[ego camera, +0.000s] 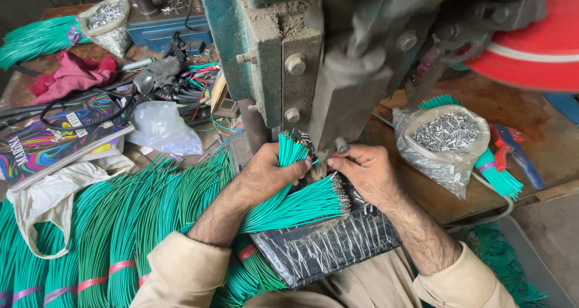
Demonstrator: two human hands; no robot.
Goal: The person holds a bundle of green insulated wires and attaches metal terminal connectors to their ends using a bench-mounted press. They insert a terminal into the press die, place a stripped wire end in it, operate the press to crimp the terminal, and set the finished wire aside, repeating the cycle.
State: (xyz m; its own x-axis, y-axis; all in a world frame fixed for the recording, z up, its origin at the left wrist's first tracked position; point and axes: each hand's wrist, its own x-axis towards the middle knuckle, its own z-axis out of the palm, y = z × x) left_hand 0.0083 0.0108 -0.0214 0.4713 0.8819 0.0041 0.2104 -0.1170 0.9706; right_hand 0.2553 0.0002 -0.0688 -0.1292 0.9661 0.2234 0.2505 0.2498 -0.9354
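A worn brown desk (512,112) was seen under the press. On it a clear bag of small metal terminals (447,140), a bundle of green wires (498,176) and a red-and-blue hand tool (511,146) were laid, with a colourful booklet (57,137), a crumpled pink cloth (72,76) and tangled cables (175,91) at the far left.

- The green press machine (283,54) rises straight ahead and walls off the way forward; only a narrow gap lies under its ram.
- Both hands, left (265,172) and right (368,172), fill that gap, along with the fistful of green wires (295,205).
- Leftward, banded green wire bundles (114,235) cover the tabletop.
- Rightward, a bag of metal terminals (446,142) stands near the right hand; bare brown tabletop (537,133) behind and beside it leaves open passage.
- A black plastic-wrapped pad (325,247) covers the lap below.
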